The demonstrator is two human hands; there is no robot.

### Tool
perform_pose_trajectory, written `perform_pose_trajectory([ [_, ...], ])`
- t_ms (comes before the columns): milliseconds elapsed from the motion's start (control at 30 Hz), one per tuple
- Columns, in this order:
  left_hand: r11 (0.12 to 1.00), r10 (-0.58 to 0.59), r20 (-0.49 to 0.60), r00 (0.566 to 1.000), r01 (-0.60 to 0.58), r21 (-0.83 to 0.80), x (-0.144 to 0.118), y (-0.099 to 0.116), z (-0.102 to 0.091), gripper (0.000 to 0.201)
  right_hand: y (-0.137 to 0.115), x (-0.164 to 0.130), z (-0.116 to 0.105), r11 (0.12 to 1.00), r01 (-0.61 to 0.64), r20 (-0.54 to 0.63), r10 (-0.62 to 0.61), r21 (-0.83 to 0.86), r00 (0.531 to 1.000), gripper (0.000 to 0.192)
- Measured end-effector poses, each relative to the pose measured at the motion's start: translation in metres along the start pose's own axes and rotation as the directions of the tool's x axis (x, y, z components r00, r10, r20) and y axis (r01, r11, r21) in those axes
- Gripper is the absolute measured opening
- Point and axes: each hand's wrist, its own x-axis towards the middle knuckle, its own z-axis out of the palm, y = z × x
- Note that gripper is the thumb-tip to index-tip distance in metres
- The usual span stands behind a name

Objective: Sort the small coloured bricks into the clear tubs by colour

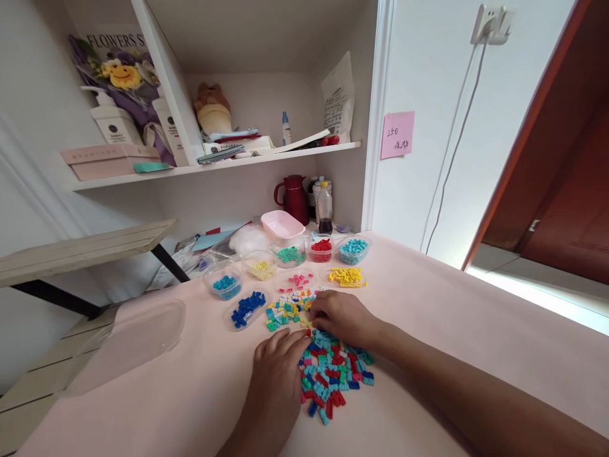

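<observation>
On the pink table surface lies a loose pile of mixed small toy bricks (335, 371), mostly turquoise, red and blue. My left hand (278, 365) rests along the pile's left edge, palm down, fingers stretched and slightly apart. A small red brick (308, 332) shows at its fingertips. My right hand (345, 315) lies over the far end of the pile. Its fingers are bent down and closed, and whatever they pinch is hidden. Just beyond both hands spreads a second group of yellow, green and white bricks (290, 311).
Clear tubs hold sorted bricks: dark blue bricks (248, 309), blue bricks (227, 287), green bricks (290, 254), red bricks (321, 249), turquoise bricks (353, 250) and yellow bricks (346, 275). A clear lid (137, 336) lies left. Behind stand a pink tub (282, 225) and a red jug (295, 200).
</observation>
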Motion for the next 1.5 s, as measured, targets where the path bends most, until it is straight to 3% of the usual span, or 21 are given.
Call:
perform_pose_trajectory([
  [500,0.976,0.165,-0.096,0.982,-0.177,-0.129,-0.002,-0.005,0.002,0.059,-0.004,0.002,0.01,0.993,-0.091,-0.085,0.084,-0.079,0.993,0.016],
  [733,0.99,0.11,-0.166,0.98,-0.122,-0.064,-0.001,-0.009,0.009,0.055,-0.006,0.005,0.009,0.991,-0.095,-0.067,0.089,-0.098,0.994,0.017],
  [967,0.998,0.064,-0.079,0.995,-0.065,-0.012,-0.001,-0.005,0.007,0.057,0.001,0.004,0.01,0.998,-0.029,-0.088,0.034,0.049,0.996,0.014],
  [1167,0.996,0.03,-0.08,0.996,-0.037,-0.086,-0.002,0.0,-0.002,0.054,0.007,0.007,0.012,0.969,-0.079,-0.08,0.1,0.232,0.992,0.011],
  [1267,0.986,0.031,-0.126,0.992,-0.051,-0.156,-0.003,-0.003,0.0,0.053,0.009,0.01,0.012,0.905,-0.163,-0.034,0.191,0.393,0.981,0.009],
  [1400,0.976,0.031,-0.151,0.988,-0.062,-0.209,-0.004,-0.005,0.002,0.05,0.007,0.02,0.01,0.734,-0.314,0.1,0.321,0.602,0.942,0.011],
  [1500,0.972,0.03,-0.147,0.989,-0.064,-0.228,-0.004,-0.005,0.001,0.049,0.002,0.04,0.008,0.72,-0.297,0.081,0.318,0.627,0.944,0.01],
])
